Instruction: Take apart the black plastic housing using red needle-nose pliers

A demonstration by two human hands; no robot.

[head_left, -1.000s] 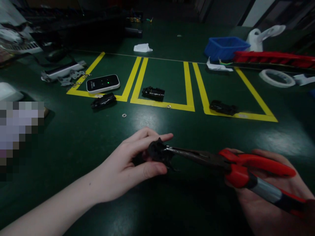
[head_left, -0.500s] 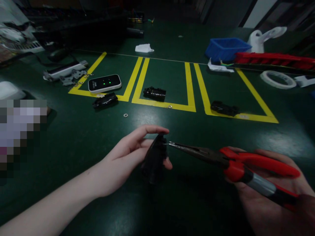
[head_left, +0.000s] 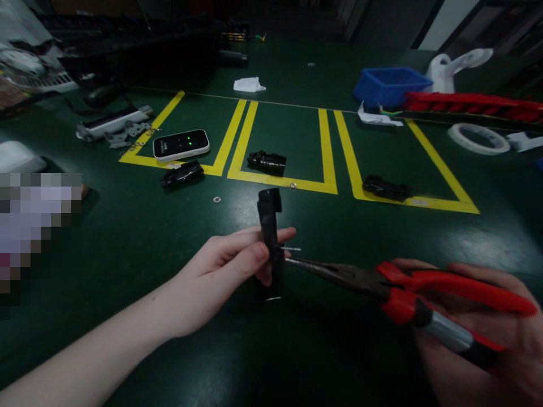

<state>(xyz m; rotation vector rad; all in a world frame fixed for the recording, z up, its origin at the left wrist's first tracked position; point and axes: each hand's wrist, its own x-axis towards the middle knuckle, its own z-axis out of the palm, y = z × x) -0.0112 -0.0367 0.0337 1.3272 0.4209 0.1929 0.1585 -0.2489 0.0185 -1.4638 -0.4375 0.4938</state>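
My left hand [head_left: 233, 257] is closed round a black plastic part [head_left: 270, 220], which stands nearly upright between thumb and fingers. A thin metal pin [head_left: 292, 249] sticks out of the part's right side. In my right hand [head_left: 479, 305] are red-handled needle-nose pliers [head_left: 352, 274], pointing left. Their tip lies just below the pin, close to the black part; whether it touches the part I cannot tell. Similar black parts lie beyond my hands: one at the left [head_left: 182, 174], one in the middle [head_left: 267, 162] and one at the right [head_left: 387, 187].
Yellow tape frames [head_left: 280, 180] mark the green table. A small device with green lights [head_left: 181, 144] lies at the left, near a metal ring [head_left: 217, 199]. Toward the back right are a blue bin [head_left: 392, 87], a red strip [head_left: 470, 106] and a tape roll [head_left: 478, 138].
My left hand has turned the black part more upright, and its upper end now rises above my fingers. The pliers' tip has moved off the pin to just below it.
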